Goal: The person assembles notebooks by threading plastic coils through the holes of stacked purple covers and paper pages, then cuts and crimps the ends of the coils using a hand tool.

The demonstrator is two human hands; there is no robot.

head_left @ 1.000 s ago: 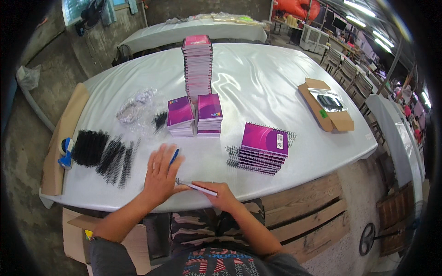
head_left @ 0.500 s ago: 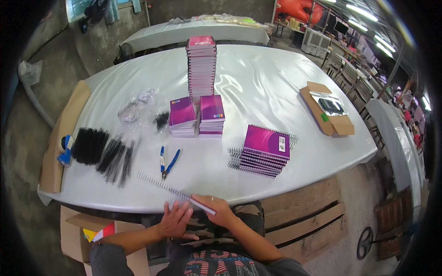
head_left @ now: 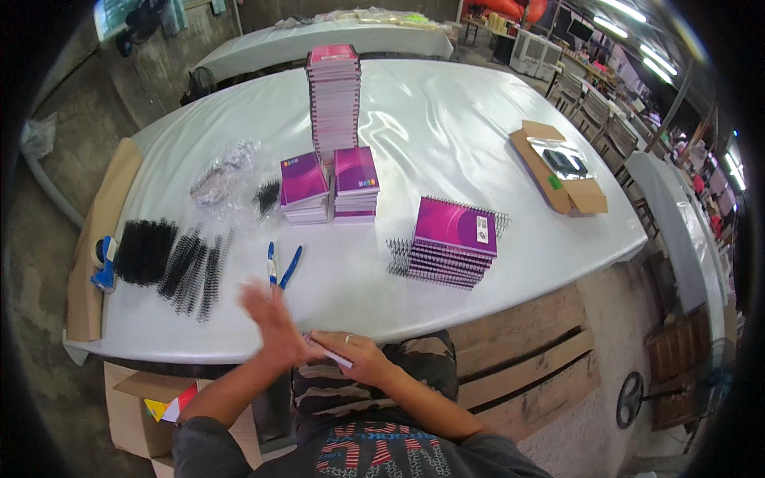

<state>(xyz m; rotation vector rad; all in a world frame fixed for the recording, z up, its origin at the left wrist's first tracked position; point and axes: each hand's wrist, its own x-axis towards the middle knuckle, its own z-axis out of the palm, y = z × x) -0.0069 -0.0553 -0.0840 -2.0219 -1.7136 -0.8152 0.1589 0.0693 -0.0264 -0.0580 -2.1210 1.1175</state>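
My right grip (head_left: 358, 358) pinches a thin notebook (head_left: 333, 357) at the near edge of the worktop (head_left: 446, 143); my blurred left grip (head_left: 271, 319) looks spread open beside it; I judge this a spiral-binding step; the next move calls for a steady hold and light left touch.

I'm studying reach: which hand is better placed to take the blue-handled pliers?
Probably the left hand: blurred but seemingly open, it's nearer the pliers; the right hand holds a notebook.
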